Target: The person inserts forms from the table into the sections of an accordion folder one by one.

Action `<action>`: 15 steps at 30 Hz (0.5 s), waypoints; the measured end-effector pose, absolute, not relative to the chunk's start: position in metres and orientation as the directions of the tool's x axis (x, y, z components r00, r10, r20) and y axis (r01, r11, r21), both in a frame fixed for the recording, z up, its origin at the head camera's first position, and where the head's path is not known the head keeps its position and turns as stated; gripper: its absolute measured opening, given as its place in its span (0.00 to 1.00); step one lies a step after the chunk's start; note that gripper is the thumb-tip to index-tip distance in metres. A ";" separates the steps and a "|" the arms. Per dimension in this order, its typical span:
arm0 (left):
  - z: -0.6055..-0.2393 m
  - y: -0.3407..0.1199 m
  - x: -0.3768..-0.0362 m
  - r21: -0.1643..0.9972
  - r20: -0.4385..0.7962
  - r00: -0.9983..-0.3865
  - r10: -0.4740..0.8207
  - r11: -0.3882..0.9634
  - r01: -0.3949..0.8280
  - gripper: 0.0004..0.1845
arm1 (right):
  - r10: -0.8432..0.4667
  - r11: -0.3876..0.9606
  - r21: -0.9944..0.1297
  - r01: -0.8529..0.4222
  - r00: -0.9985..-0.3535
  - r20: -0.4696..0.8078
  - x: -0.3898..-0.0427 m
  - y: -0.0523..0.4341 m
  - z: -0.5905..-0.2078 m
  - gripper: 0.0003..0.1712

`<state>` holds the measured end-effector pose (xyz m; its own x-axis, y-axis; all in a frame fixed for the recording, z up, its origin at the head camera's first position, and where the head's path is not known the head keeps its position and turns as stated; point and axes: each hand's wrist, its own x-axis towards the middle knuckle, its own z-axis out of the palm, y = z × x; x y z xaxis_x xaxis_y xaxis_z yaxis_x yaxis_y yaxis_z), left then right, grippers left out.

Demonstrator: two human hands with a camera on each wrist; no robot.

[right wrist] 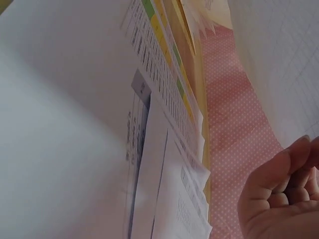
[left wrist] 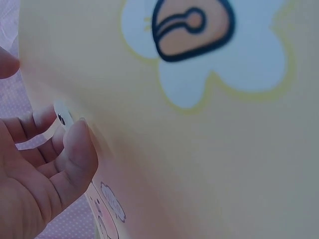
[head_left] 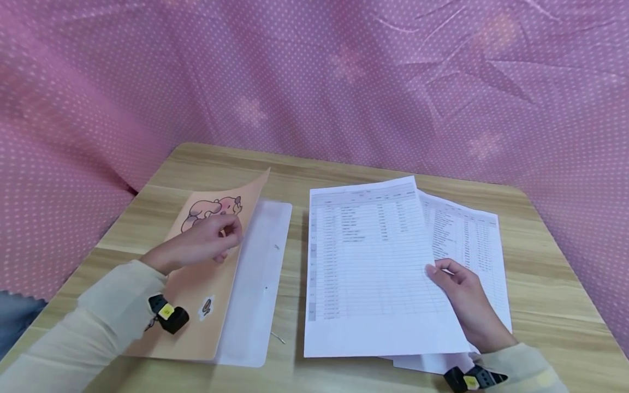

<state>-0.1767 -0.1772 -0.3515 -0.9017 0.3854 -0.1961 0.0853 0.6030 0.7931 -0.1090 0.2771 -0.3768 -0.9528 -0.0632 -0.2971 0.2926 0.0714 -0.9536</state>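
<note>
**Lifting a folder cover while the other hand grips a sheet of tables**

Holding the orange cover of a folder [head_left: 206, 284] partly raised, the left hand [head_left: 203, 243] has its fingers curled at the cover's free edge, thumb on one face and fingertips [left wrist: 75, 144] on the other. The folder lies toward the left edge of the worktop [head_left: 550, 305], its clear inner sleeve [head_left: 257, 273] flat beside the lifted cover. The right hand [head_left: 464, 297] pinches the top printed sheet [head_left: 373, 267] near its right edge, thumb on top and the other fingers tucked under. More sheets [head_left: 472, 234] lie fanned beneath it, toward the right edge.

Both things look light and floppy. The cover bends in a curve where it is lifted, so it probably needs a grip close to the edge, and its surface looks smooth enough to slip. The paper would crease easily and is best taken at a margin.

The cover bears a cartoon animal [head_left: 211, 210] and a small flower-shaped sticker [head_left: 207, 307]. The sheets carry tables in small print, too fine to read. No brand shows.
</note>
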 end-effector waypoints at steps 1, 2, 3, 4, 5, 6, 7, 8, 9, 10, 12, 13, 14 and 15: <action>-0.351 -0.177 -0.177 0.790 -0.193 -0.903 0.384 0.606 0.089 0.08 | -0.069 0.071 -0.953 0.294 -0.952 -0.298 -0.109 0.276 -0.377 0.13; -0.351 -0.176 -0.177 0.789 -0.191 -0.904 0.384 0.607 0.091 0.07 | -0.076 0.070 -0.953 0.294 -0.951 -0.299 -0.109 0.274 -0.377 0.13; -0.351 -0.176 -0.177 0.788 -0.189 -0.904 0.383 0.609 0.093 0.07 | -0.085 0.071 -0.953 0.293 -0.951 -0.299 -0.109 0.273 -0.377 0.13; -0.351 -0.176 -0.177 0.787 -0.188 -0.905 0.383 0.610 0.095 0.07 | -0.093 0.070 -0.953 0.294 -0.949 -0.300 -0.108 0.271 -0.377 0.13; -0.351 -0.176 -0.177 0.787 -0.187 -0.904 0.384 0.609 0.096 0.07 | -0.102 0.071 -0.953 0.294 -0.948 -0.300 -0.108 0.270 -0.378 0.13; -0.351 -0.176 -0.177 0.788 -0.187 -0.904 0.384 0.608 0.096 0.07 | -0.110 0.070 -0.954 0.292 -0.948 -0.298 -0.108 0.268 -0.378 0.13; -0.352 -0.176 -0.178 0.790 -0.185 -0.904 0.386 0.606 0.097 0.07 | -0.118 0.069 -0.954 0.291 -0.948 -0.297 -0.108 0.267 -0.378 0.13; -0.352 -0.176 -0.178 0.790 -0.184 -0.904 0.386 0.605 0.098 0.07 | -0.124 0.068 -0.955 0.289 -0.947 -0.295 -0.108 0.265 -0.379 0.13; -0.352 -0.176 -0.178 0.792 -0.183 -0.904 0.387 0.603 0.098 0.07 | -0.131 0.066 -0.955 0.288 -0.946 -0.295 -0.108 0.264 -0.379 0.13; -0.352 -0.176 -0.178 0.793 -0.181 -0.903 0.388 0.601 0.099 0.07 | -0.136 0.064 -0.955 0.288 -0.946 -0.294 -0.109 0.262 -0.379 0.14; -0.352 -0.176 -0.178 0.795 -0.176 -0.904 0.390 0.597 0.103 0.07 | -0.145 0.059 -0.957 0.286 -0.946 -0.291 -0.109 0.259 -0.380 0.14; -0.352 -0.176 -0.178 0.795 -0.173 -0.904 0.391 0.597 0.106 0.07 | -0.149 0.058 -0.957 0.286 -0.945 -0.291 -0.110 0.257 -0.381 0.14; -0.353 -0.176 -0.178 0.795 -0.170 -0.904 0.392 0.597 0.109 0.07 | -0.152 0.056 -0.957 0.285 -0.945 -0.290 -0.110 0.255 -0.381 0.14; -0.353 -0.176 -0.179 0.794 -0.169 -0.904 0.393 0.598 0.111 0.07 | -0.152 0.055 -0.957 0.285 -0.945 -0.290 -0.111 0.253 -0.382 0.15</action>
<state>-0.1787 -0.1757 -0.3529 -0.9040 0.3927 -0.1692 0.1110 0.5977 0.7940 -0.1109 0.2535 -0.3818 -0.9448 -0.1522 -0.2901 0.2849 0.0554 -0.9570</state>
